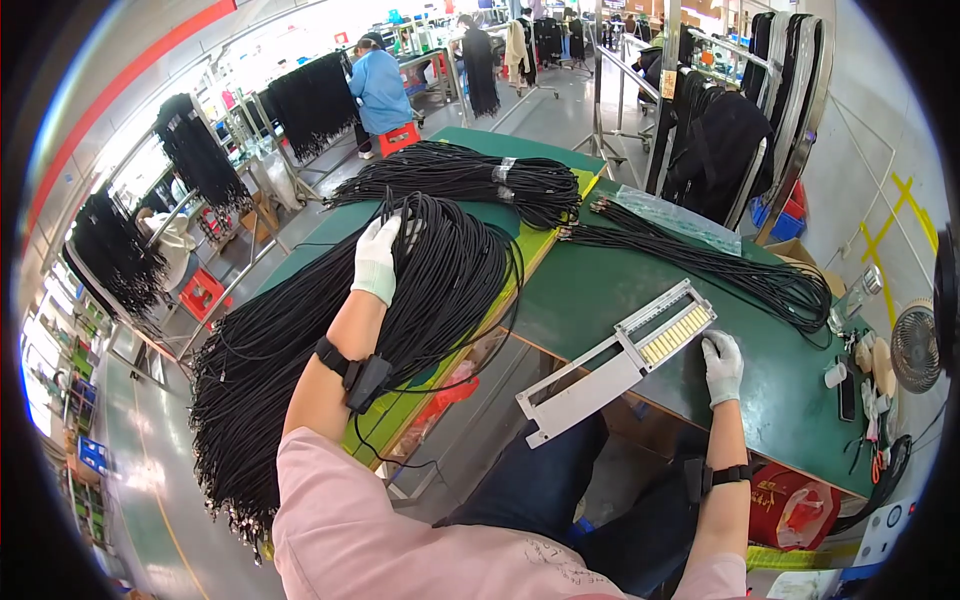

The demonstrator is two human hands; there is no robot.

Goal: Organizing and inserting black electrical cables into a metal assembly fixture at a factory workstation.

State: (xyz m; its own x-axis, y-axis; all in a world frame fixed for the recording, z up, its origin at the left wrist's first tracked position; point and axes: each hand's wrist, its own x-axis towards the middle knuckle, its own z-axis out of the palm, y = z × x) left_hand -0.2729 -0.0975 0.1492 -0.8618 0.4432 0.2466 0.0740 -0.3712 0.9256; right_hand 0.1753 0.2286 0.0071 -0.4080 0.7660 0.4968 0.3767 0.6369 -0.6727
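Your left hand (376, 257) touches black cables (455, 265), grip hidden, so best ease them gently; your right hand (722, 370), loosely curled, seems empty near the table (785, 415)'s front edge.

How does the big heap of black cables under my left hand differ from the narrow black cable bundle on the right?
The big heap of black cables is far broader than the narrow black cable bundle. The white-gloved left hand is on the heap; neither hand touches the bundle. The heap's visible tips point toward the lower left; the bundle's, upper left. Both consist of long black cables.
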